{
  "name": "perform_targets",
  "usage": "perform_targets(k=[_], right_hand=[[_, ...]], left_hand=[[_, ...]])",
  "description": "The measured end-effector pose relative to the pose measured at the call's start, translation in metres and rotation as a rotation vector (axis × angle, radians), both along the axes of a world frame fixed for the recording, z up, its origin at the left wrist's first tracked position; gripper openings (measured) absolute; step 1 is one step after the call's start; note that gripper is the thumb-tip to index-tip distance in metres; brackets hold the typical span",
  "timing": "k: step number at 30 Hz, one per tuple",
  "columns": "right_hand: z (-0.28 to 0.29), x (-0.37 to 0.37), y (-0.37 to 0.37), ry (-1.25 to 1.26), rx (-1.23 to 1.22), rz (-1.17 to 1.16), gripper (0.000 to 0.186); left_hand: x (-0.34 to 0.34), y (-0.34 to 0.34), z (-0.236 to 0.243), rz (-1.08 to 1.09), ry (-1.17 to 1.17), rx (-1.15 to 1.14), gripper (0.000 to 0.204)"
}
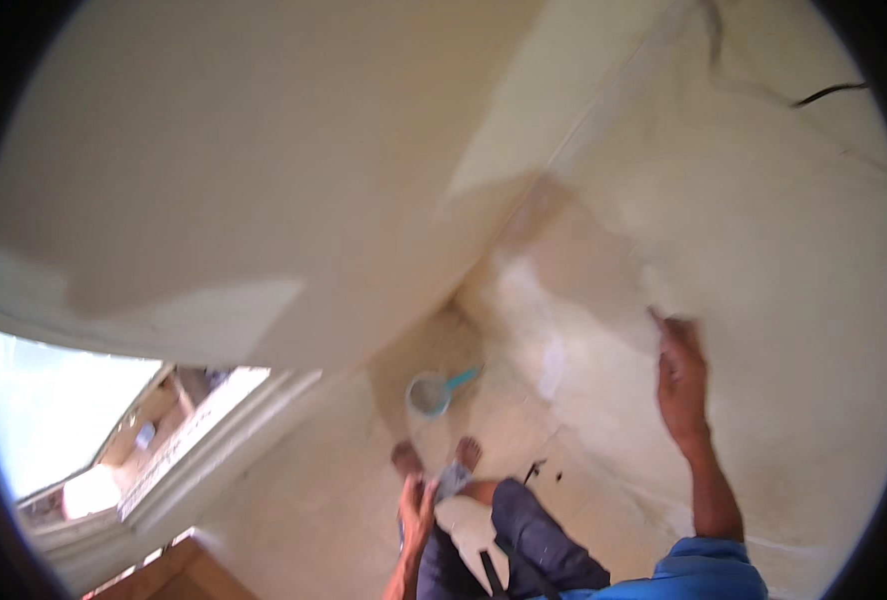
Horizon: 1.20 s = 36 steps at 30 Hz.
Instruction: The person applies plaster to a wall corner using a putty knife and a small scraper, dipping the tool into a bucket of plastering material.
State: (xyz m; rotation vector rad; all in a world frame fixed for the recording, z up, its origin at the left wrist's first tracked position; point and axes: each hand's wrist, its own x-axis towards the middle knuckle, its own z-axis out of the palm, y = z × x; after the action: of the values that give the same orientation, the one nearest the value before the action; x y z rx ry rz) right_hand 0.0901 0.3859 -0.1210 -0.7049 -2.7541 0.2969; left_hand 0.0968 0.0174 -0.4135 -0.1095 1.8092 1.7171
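Observation:
My right hand [682,385] is raised against the pale wall [794,250] on the right, its fingers bent and pressed together near the surface. The fingertips are blurred, and a dark, narrow tip pokes out from them; whether it is a finger or a tool I cannot tell. Low in front of my body, my left hand [417,508] is closed at the edge of a flat greyish piece [453,481], whose kind does not show. Beyond my feet stands a small round tub [428,395] of greyish stuff on the floor, with a turquoise handle [462,379] at its rim.
Two walls meet in a corner [454,300] ahead. At the left is a bright window opening [74,420] with a pale sill, and a brown wooden piece [169,575] below it. Small dark bits [535,470] lie on the floor. A black cable [829,94] sticks out at upper right.

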Motion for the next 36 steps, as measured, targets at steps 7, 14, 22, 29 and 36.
perform_targets(k=[7,14,22,29,36], right_hand=[[-0.294,0.032,-0.053,-0.438,-1.327,-0.151,0.036],[-0.523,-0.021,-0.078,-0.664,-0.83,0.096,0.022],[-0.658,-0.068,-0.129,-0.745,-0.765,-0.07,0.022],[-0.687,-0.078,-0.144,-0.697,-0.766,-0.1,0.023],[-0.717,-0.07,-0.151,-0.552,-0.943,-0.17,0.025]], left_hand=[[-0.049,-0.003,-0.1,-0.042,-0.026,-0.127,0.017],[-0.086,-0.001,-0.231,-0.329,0.062,-0.35,0.023],[-0.12,0.025,-0.341,-0.716,0.053,-0.603,0.088],[-0.137,0.047,-0.364,-0.84,0.168,-0.654,0.091],[-0.137,0.039,-0.373,-0.858,0.285,-0.63,0.09]])
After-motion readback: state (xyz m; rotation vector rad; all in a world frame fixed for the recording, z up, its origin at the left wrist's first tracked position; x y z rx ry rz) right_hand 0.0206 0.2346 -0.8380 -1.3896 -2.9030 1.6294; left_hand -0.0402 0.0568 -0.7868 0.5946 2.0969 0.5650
